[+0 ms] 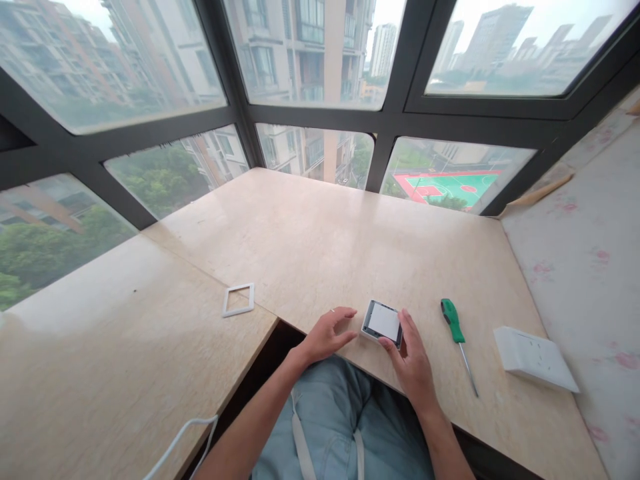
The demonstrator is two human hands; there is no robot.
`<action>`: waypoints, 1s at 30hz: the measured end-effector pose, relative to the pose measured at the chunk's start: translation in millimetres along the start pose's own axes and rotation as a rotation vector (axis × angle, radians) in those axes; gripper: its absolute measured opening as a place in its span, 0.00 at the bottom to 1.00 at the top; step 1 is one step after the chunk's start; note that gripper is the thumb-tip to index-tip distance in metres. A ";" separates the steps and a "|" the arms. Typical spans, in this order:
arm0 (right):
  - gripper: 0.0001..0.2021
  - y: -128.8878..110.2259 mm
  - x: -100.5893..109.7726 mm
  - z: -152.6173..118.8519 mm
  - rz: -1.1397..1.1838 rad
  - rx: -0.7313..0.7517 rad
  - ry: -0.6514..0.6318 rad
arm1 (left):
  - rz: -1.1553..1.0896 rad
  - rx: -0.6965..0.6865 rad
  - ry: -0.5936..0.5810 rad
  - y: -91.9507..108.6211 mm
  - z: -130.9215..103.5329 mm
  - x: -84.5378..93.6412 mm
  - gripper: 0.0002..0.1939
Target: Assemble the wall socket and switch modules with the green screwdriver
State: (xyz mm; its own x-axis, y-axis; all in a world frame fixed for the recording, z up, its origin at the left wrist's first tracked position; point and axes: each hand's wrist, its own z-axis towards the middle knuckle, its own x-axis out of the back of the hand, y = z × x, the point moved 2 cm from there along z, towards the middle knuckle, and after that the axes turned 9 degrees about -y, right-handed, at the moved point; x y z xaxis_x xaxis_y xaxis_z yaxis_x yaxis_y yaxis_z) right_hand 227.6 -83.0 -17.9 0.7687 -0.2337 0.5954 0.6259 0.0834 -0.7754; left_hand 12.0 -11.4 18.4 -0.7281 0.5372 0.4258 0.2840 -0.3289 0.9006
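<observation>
A square wall switch (384, 321) with a white face and dark grey border rests near the front edge of the counter. My right hand (413, 353) grips its right side, thumb at the front corner and fingers along the far right edge. Just left of the switch, my left hand (333, 332) is held with thumb and fingers apart, nothing between them. A white square frame (239, 311), hollow in the middle, lies flat further left. To the right lies a screwdriver (454, 323) with a green and black handle, its metal shaft pointing toward me.
A white socket box (535, 358) sits at the right beside the flowered wall (595, 267). A white cable (180, 437) hangs over the counter edge at lower left. Dark-framed windows (320, 119) bound the stone-patterned counter (320, 247) at the back.
</observation>
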 end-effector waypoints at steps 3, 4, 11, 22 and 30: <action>0.37 -2.4 -2.5 1.8 -0.015 0.000 0.033 | 0.099 0.029 0.097 -6.9 -11.6 24.0 0.19; 0.37 -3.3 -3.4 2.7 -0.022 -0.002 0.048 | 0.139 0.040 0.142 -9.1 -16.9 34.5 0.18; 0.43 -7.2 -7.9 9.3 -0.076 -0.035 0.099 | 0.470 0.156 0.330 -20.6 -72.1 131.4 0.20; 0.49 -2.0 0.8 5.0 0.051 -0.227 0.020 | 0.552 0.559 0.088 -66.6 -129.8 230.6 0.52; 0.49 -2.5 2.5 2.4 0.202 -0.317 0.010 | 0.589 0.610 0.045 -75.0 -116.7 243.8 0.52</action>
State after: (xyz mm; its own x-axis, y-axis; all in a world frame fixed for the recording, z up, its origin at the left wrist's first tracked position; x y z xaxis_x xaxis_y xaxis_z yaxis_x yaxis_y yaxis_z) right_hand 228.3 -81.4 -13.9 0.8700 -0.2531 0.4232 0.3891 -0.1751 -0.9044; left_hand -259.6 53.6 44.6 -0.3763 0.3734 0.8480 0.9019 -0.0622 0.4275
